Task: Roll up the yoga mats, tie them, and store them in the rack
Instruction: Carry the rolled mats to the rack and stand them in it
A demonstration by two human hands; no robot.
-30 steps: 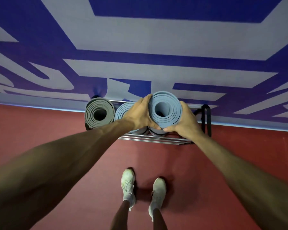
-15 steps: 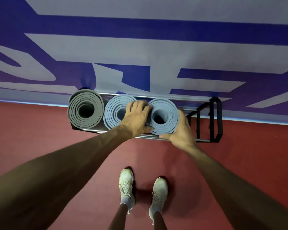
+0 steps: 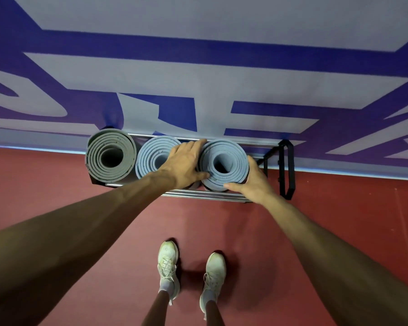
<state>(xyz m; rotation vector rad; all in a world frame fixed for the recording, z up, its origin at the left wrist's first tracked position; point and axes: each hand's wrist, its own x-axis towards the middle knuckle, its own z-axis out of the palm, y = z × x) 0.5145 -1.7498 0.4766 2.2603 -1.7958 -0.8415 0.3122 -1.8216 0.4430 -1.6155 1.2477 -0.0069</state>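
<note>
Three rolled yoga mats stand upright in a metal rack (image 3: pixel 285 170) against the wall, seen from above. The right one is a light blue mat (image 3: pixel 236 158). My left hand (image 3: pixel 184 164) presses on its left side and my right hand (image 3: pixel 254 182) cups its right and front side. A second light blue mat (image 3: pixel 151 158) stands in the middle, partly under my left hand. A grey mat (image 3: pixel 111 158) fills the left end. No tie is visible from this angle.
The rack's right end, inside the black frame, holds no mat. Chrome rails (image 3: pixel 205 195) run along its front. The wall (image 3: pixel 198 67) behind is blue and pale. My two white shoes (image 3: pixel 167 267) stand on the red floor (image 3: pixel 57 184).
The light blue mat has come down from above the rack into the slot beside the other two. My hands followed it down and stay on its sides.
</note>
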